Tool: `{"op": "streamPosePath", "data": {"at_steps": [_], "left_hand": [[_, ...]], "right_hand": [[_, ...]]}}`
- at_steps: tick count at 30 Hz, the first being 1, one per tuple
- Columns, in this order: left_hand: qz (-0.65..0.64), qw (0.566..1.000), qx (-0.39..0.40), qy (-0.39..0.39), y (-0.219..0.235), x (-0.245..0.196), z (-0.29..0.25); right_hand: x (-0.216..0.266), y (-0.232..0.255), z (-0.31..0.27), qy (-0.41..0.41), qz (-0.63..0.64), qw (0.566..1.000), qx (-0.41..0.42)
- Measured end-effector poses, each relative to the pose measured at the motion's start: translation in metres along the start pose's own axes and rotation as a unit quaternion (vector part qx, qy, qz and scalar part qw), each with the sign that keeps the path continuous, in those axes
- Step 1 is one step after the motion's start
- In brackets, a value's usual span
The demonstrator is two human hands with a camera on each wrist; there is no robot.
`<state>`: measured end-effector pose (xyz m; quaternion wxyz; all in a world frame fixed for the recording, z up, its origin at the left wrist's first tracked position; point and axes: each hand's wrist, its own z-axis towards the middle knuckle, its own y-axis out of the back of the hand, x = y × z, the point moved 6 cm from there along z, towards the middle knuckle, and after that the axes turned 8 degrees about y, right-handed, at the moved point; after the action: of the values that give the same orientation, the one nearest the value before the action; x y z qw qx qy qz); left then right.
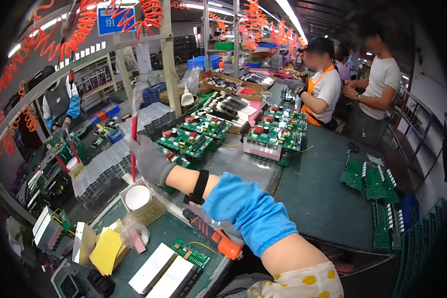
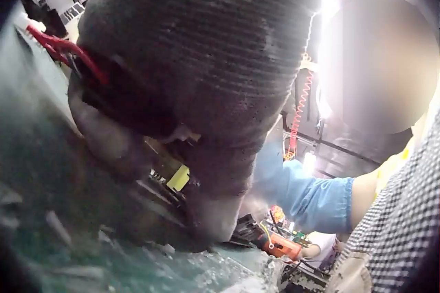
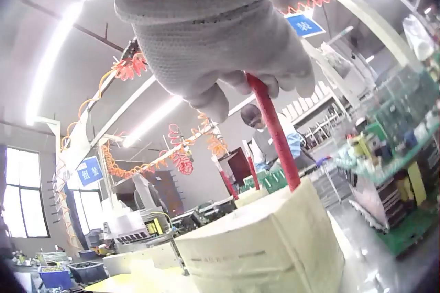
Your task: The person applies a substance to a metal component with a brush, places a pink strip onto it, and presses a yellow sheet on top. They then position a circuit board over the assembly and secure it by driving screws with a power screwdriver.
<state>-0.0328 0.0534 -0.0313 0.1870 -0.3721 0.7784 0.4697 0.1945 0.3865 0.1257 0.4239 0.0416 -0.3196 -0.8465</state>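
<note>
Reaching left across the bench, my gloved right hand (image 1: 151, 159) pinches a red rod (image 1: 133, 144) with its fingers. In the right wrist view, the right hand (image 3: 220, 52) is above a cream box (image 3: 254, 245), and the rod (image 3: 278, 135) slants down into it. A white round cup (image 1: 137, 197) shows in this box in the head view. The left hand is out of the head view. Up close in the left wrist view, the gloved left hand (image 2: 185, 87) is low over a green surface, a small yellow part (image 2: 179, 178) showing beneath it; its grip is unclear.
An orange-black power tool (image 1: 213, 236) lies below the right forearm. Green circuit boards (image 1: 188, 139) are stacked beyond it, with more boards (image 1: 377, 184) at the right. White blocks (image 1: 154, 268) and yellow sheets (image 1: 107, 248) lie in front. People stand across the bench.
</note>
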Motion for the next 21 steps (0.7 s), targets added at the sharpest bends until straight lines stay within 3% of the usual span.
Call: {"op": "streamPosePath", "data": {"at_steps": [3,6,8,9,10,12,13,14,15,17,18,19,20,21], "left_hand": [[-0.106,0.992,0.053,-0.046,-0.004,0.005,0.004],[-0.202,0.971,0.105,-0.079,-0.008,0.008,0.003],[-0.225,0.960,0.124,-0.108,-0.008,0.007,0.004],[-0.173,0.970,0.116,-0.127,-0.005,0.007,0.008],[-0.172,0.974,0.118,-0.087,-0.006,0.010,0.008],[-0.124,0.983,0.084,-0.102,-0.007,0.035,0.024],[-0.160,0.979,0.093,-0.080,-0.006,0.027,0.020],[-0.175,0.969,0.070,-0.157,-0.004,0.007,0.006],[-0.190,0.967,0.083,-0.146,-0.005,-0.002,0.007],[-0.197,0.965,0.073,-0.153,-0.008,-0.004,0.012],[-0.187,0.966,0.050,-0.173,-0.006,-0.005,0.010],[-0.214,0.963,0.061,-0.155,-0.004,-0.023,-0.002],[-0.231,0.964,0.073,-0.113,-0.002,-0.015,-0.003],[-0.274,0.954,0.095,-0.077,-0.003,-0.020,-0.012]], "right_hand": [[0.011,0.043,0.004,0.018,-0.054,0.992,-0.115],[0.022,0.072,-0.007,0.084,0.109,0.976,-0.167],[0.024,0.079,-0.012,0.024,0.198,0.975,-0.103],[0.028,0.078,-0.016,-0.006,0.247,0.967,-0.066],[0.032,0.072,-0.022,-0.036,0.298,0.954,-0.028],[0.043,0.074,-0.028,0.026,0.281,0.959,-0.031],[0.032,0.052,-0.029,0.033,0.420,0.907,-0.018],[0.022,0.030,-0.030,0.038,0.551,0.834,-0.003],[0.052,0.074,-0.031,0.112,0.421,0.900,-0.014],[0.046,0.070,-0.032,0.088,0.433,0.895,-0.060],[0.050,0.087,-0.034,0.083,0.304,0.944,-0.101],[0.041,0.075,-0.033,-0.017,0.400,0.916,-0.012],[0.044,0.080,-0.032,0.017,0.461,0.887,-0.024],[0.038,0.069,-0.037,-0.047,0.605,0.795,0.014]]}}
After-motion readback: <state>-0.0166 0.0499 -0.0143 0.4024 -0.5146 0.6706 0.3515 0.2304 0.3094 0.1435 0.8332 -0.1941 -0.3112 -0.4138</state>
